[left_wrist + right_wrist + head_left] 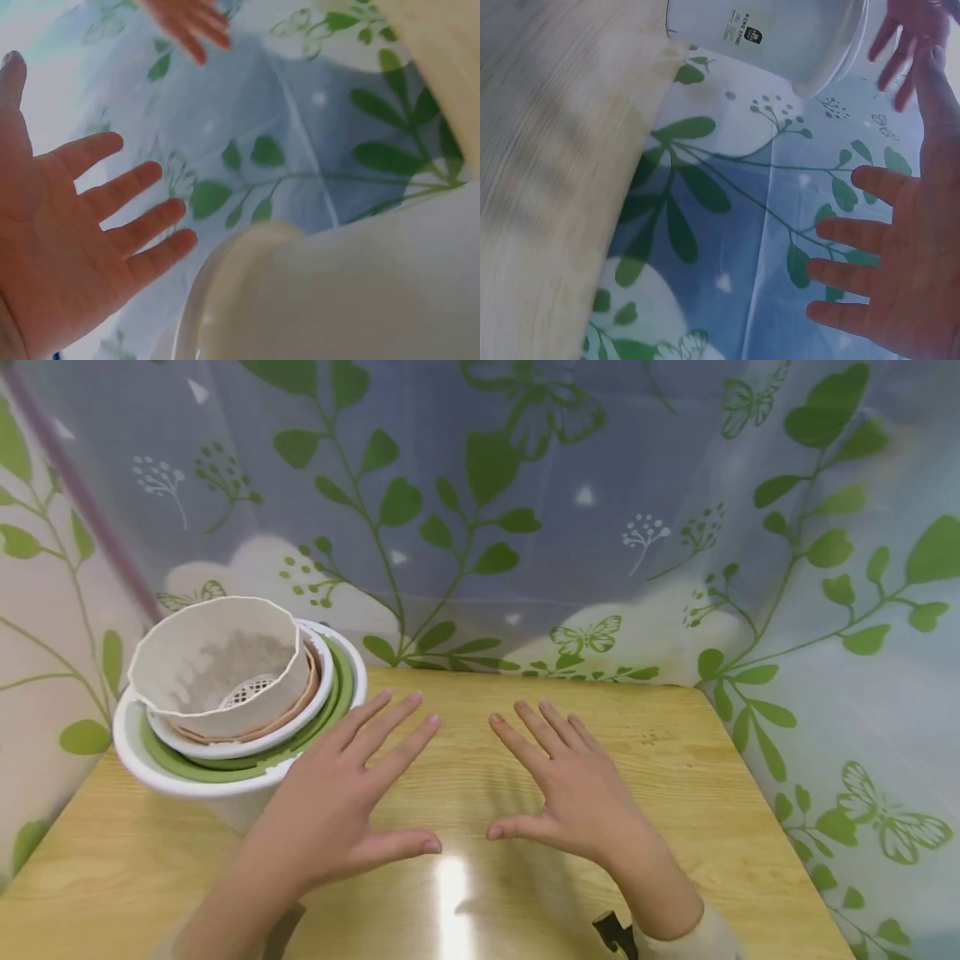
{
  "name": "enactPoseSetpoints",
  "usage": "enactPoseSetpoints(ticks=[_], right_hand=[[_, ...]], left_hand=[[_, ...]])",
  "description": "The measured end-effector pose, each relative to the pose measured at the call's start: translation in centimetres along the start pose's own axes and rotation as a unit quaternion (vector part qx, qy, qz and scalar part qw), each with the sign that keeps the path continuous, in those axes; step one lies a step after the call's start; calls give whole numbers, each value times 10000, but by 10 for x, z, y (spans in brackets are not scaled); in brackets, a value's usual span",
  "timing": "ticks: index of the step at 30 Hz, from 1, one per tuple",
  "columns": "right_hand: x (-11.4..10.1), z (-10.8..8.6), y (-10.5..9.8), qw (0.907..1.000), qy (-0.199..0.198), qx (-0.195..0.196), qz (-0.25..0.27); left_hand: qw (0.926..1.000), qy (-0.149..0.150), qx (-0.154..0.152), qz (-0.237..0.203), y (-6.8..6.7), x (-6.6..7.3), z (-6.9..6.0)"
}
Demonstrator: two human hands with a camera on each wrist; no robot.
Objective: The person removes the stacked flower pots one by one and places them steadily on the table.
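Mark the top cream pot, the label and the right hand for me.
Top cream pot (213,664): head view, inside wall.
Label (748,28): right wrist view, its middle.
Right hand (579,789): head view, back of the hand.

Right hand (911,266) at 4 o'clock, fingers straight and spread; left hand (913,45) at 2 o'clock. White pot (799,37), labelled, at 1 o'clock, rim toward 3. Wooden tabletop (544,180) at 9 o'clock; leaf-printed backdrop (739,251) at centre.

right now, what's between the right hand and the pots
The left hand, over the table; the head view shows it.
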State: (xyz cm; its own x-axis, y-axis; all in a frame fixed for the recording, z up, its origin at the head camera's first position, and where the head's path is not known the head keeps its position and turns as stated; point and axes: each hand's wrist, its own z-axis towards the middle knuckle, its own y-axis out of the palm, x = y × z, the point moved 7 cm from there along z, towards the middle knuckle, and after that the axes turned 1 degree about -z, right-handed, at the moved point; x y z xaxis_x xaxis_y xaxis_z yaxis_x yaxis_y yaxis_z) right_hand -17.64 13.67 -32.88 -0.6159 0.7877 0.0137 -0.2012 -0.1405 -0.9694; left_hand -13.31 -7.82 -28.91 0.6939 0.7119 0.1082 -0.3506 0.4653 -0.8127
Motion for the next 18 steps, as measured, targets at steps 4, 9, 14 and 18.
enactPoseSetpoints(ticks=[4,9,14,18], right_hand=[[-4,18,6,9986,-186,306,401],[-10,45,21,9852,-258,397,1647],[-19,72,37,9497,-72,475,3093],[-32,91,47,9227,-50,577,3811]], left_hand=[[9917,165,1138,-580,-32,-1,-2],[9451,444,2990,-1238,-73,-16,-15],[8719,-1,4638,-1573,-100,-50,-44],[8187,-1096,5136,-2323,-108,-98,-75]])
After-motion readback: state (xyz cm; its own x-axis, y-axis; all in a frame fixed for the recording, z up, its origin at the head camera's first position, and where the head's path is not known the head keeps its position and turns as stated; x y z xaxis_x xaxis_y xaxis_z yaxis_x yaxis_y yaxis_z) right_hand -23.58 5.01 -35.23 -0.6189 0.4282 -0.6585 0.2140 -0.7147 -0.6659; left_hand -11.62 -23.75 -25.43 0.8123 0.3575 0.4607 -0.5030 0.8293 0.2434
